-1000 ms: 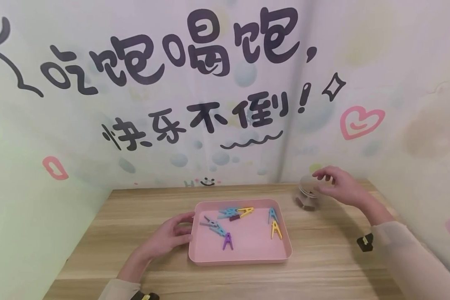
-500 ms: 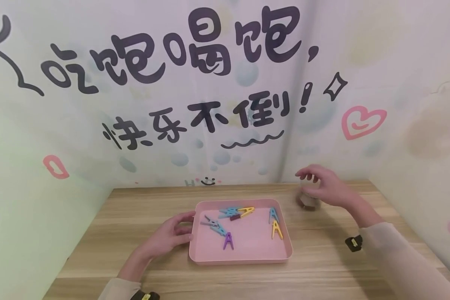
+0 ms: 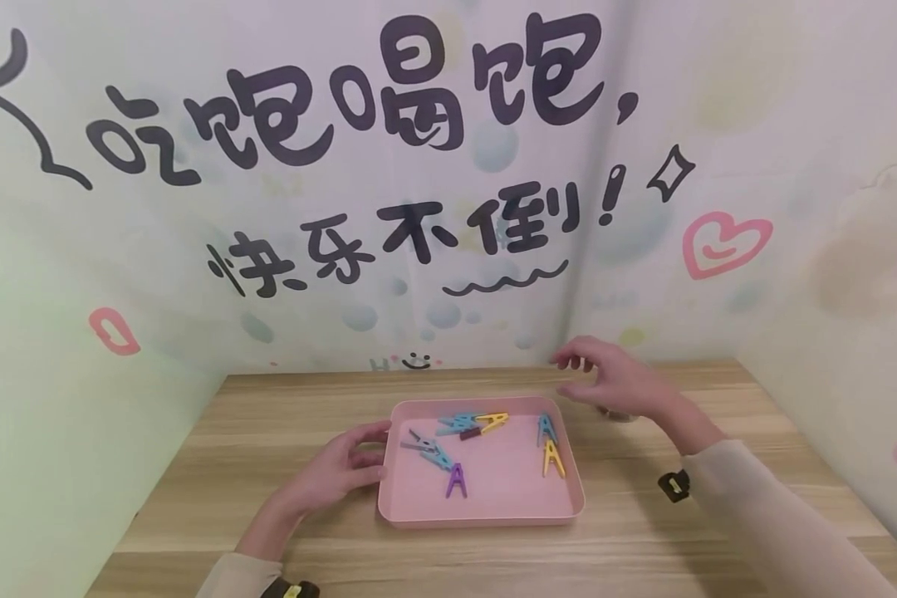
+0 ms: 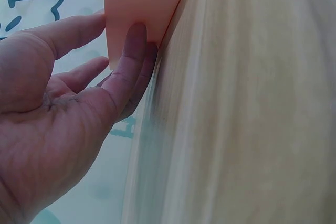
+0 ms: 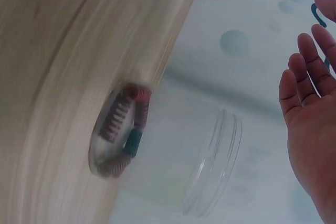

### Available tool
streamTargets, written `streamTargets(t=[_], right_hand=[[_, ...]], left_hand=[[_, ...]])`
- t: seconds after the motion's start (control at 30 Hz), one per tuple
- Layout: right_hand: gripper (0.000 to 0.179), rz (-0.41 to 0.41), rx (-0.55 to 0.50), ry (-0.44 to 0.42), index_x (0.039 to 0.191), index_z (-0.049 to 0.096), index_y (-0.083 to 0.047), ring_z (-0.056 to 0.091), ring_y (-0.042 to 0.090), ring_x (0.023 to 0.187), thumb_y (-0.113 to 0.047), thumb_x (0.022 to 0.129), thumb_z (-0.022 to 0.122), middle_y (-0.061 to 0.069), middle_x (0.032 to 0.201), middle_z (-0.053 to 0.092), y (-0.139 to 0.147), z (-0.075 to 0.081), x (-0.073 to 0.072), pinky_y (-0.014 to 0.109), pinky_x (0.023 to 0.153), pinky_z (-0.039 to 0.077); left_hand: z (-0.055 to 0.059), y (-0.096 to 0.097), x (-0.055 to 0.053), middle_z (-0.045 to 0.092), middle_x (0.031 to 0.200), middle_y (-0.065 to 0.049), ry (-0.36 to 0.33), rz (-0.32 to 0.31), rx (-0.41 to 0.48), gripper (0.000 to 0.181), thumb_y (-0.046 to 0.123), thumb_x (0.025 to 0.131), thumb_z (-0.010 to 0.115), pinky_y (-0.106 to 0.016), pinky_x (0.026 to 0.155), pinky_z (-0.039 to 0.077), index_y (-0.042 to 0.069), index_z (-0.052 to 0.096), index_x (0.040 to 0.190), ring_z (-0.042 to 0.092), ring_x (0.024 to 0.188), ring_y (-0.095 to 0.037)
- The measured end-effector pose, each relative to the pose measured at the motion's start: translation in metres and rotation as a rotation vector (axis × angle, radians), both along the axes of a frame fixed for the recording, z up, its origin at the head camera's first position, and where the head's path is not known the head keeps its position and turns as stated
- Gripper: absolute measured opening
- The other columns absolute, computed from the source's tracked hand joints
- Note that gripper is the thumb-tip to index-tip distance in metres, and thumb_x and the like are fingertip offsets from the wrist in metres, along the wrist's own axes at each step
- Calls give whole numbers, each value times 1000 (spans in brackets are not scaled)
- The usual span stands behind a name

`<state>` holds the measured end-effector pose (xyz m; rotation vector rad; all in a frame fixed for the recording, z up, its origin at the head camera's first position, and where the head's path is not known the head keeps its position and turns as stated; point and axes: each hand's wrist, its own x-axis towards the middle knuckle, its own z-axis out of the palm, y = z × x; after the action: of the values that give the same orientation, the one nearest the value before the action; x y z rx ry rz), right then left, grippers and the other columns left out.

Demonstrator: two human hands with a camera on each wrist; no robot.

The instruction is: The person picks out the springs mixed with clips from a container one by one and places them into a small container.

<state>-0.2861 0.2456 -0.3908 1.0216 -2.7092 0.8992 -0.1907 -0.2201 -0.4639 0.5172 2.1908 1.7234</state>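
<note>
My left hand (image 3: 340,472) rests its fingers against the outer left wall of a pink tray (image 3: 504,500); the left wrist view shows the fingertips touching that wall. Inside lie a purple clothespin (image 3: 457,482), a yellow clothespin (image 3: 553,459) beside a blue one, and another yellow clothespin (image 3: 495,423) near more blue ones and a small dark red piece (image 3: 469,433). My right hand (image 3: 613,384), fingers loosely extended and holding nothing, hovers between the tray's far right corner and a clear jar (image 5: 173,156). Small ridged dark red and teal pieces (image 5: 116,120) lie in the jar's bottom.
The wood-grain table (image 3: 284,432) ends at a printed white wall sheet (image 3: 448,332) behind, with more sheeting left and right. In the head view my right hand hides most of the jar, which stands right of the tray.
My right hand has moved left from beside the jar, passing over it toward the tray's far right corner. The left hand and the tray's contents stay as they were.
</note>
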Motion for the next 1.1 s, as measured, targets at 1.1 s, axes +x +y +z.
streamTargets(t=[1.1], right_hand=[[33,291,149,-203,124,74,-10,63,32,99,-20,94,83,7,108,70,-97,-26,-2,40,84,58]], left_hand=[[4,1,0,41,155,-36,5,-3,-18,70,-4,101,67,-34,105,56,-13,29,159,54,136,-52]])
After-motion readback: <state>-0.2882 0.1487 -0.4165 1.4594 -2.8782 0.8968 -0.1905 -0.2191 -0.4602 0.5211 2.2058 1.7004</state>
